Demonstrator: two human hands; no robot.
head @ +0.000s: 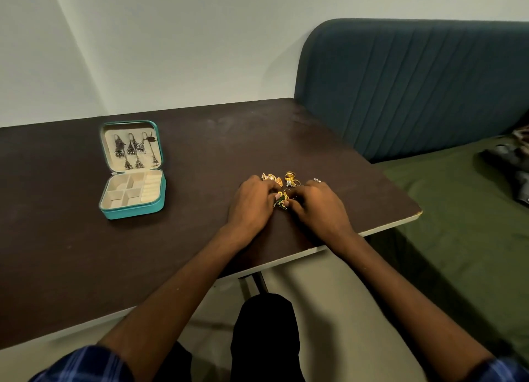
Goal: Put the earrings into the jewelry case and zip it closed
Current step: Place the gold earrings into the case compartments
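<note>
A teal jewelry case [132,208] lies open at the table's left, its lid flat with several dark silver earrings hanging in it and cream compartments in the base. Near the table's right edge a small heap of gold earrings [290,179] lies on the dark top. My left hand [252,202] and my right hand [317,204] meet just in front of the heap, fingers curled, both pinching a green and gold earring [282,200] between them. A ring shows on my right hand.
The dark brown table [200,152] ends at a pale edge close to my right wrist. A blue padded headboard [415,89] and a bed with a green sheet [458,224] stand to the right, with dark cloth on it.
</note>
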